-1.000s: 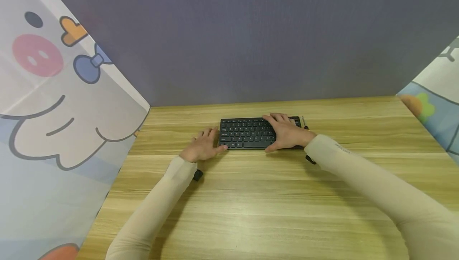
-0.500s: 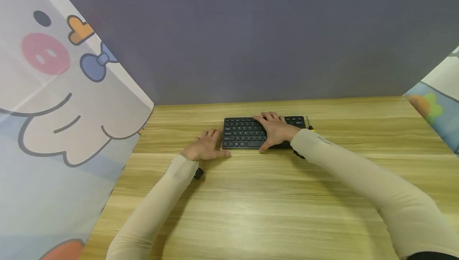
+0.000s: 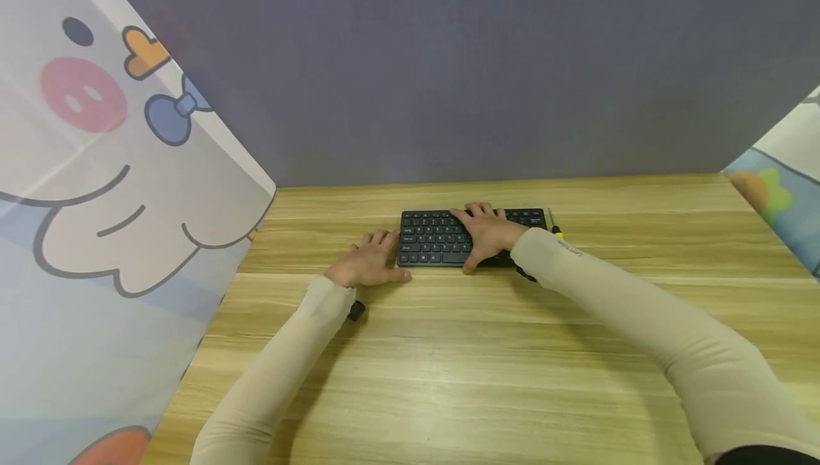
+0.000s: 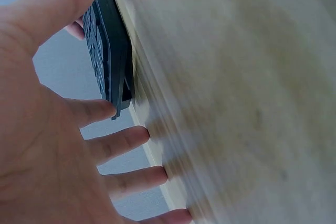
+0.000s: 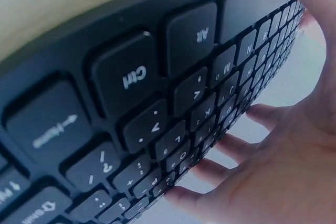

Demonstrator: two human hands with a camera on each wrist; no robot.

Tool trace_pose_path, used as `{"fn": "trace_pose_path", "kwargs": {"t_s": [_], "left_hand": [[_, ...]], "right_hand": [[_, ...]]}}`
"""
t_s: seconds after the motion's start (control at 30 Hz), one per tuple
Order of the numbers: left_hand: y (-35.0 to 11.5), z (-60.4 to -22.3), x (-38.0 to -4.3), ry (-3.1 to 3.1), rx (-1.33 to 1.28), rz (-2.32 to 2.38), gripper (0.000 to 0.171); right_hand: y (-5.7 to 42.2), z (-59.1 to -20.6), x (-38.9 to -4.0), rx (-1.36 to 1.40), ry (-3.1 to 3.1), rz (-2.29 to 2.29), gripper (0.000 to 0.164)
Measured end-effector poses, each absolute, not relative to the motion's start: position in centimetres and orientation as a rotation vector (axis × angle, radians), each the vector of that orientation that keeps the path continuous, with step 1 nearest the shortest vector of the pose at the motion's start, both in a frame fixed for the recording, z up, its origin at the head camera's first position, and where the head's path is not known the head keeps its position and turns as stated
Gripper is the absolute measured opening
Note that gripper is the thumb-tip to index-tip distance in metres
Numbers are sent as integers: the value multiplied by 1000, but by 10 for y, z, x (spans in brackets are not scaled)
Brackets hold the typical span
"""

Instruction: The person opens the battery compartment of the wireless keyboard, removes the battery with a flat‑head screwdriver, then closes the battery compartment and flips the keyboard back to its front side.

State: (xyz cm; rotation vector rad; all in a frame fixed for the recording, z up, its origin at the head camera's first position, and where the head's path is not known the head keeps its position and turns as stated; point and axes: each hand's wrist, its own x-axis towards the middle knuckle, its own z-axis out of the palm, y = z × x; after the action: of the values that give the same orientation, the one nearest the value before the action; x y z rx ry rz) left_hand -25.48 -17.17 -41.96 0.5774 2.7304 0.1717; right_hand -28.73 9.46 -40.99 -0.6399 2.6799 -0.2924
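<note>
A black compact keyboard [image 3: 432, 238] lies on the wooden table near its back edge. My right hand [image 3: 488, 231] spans its width, gripping it with the thumb at the front edge and the fingers over the far edge. In the right wrist view the thumb lies by the long key and the fingertips are partly hidden behind the keyboard [image 5: 142, 77]. Beside the left end rests my left hand [image 3: 366, 262], fingers spread and fairly straight. The left wrist view shows one finger [image 4: 97, 109] touching the keyboard's end corner, the others on the table.
A small screwdriver [image 3: 556, 228] with a black and yellow handle lies just right of the keyboard. A grey partition [image 3: 448, 80] rises behind the wooden table [image 3: 423, 379]. A cartoon-printed panel [image 3: 96, 201] stands at the left, another [image 3: 769, 194] at the right.
My right hand has shifted left along the keyboard, uncovering more keys at its right end. The left hand stays beside the left end. The head view has shifted slightly.
</note>
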Motion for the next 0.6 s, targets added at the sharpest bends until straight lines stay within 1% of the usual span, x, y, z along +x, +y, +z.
{"fn": "trace_pose_path", "kwargs": {"t_s": [0.6], "left_hand": [[-169,-422,-257,2749,529,195,101]], "right_hand": [[88,-406,-288,-660,2681,-147,126]]}}
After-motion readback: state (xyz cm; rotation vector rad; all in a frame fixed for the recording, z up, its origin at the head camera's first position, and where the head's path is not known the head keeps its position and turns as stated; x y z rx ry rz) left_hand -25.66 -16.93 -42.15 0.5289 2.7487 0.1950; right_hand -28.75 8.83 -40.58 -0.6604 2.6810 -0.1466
